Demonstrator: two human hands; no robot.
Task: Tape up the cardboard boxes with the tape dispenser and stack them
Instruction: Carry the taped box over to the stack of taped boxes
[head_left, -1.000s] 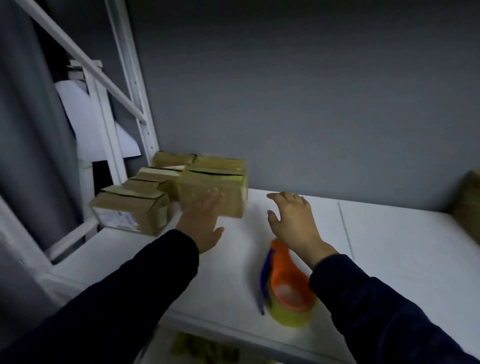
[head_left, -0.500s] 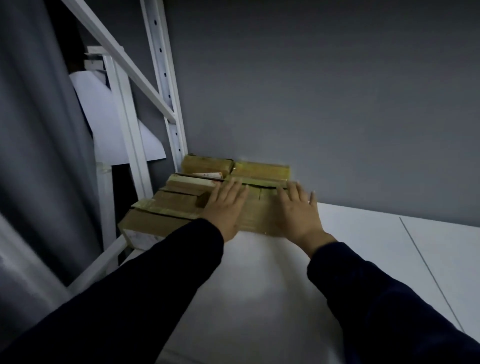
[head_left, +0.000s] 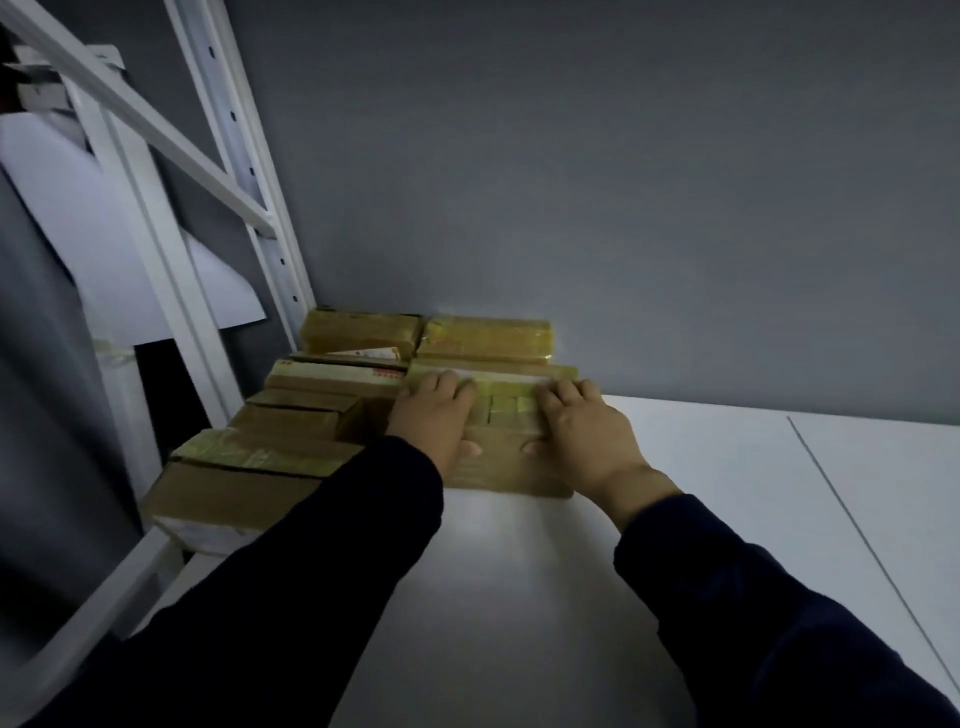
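Both hands are on the same cardboard box, which sits near the back-left corner of the white tabletop. The left hand grasps its left half and the right hand its right half. On each hand the fingers curl over the far top edge and the thumb presses on the near face, so it's a proper two-handed grip. The box's bottom edge looks like it's down on the tabletop. Yellowish tape runs across its top between the two hands.

Right behind it, along the back edge against the gray wall, is a back row of two boxes side by side; can't tell if the held one touches them. Along the left edge, next to the white rack upright, there's a left row of boxes running toward the front, with the front-left box nearest the camera and overhanging the left edge a bit.

Every box here has its flaps shut and taped, so whatever's inside isn't visible. Dark sleeves cover both arms down to the wrists.
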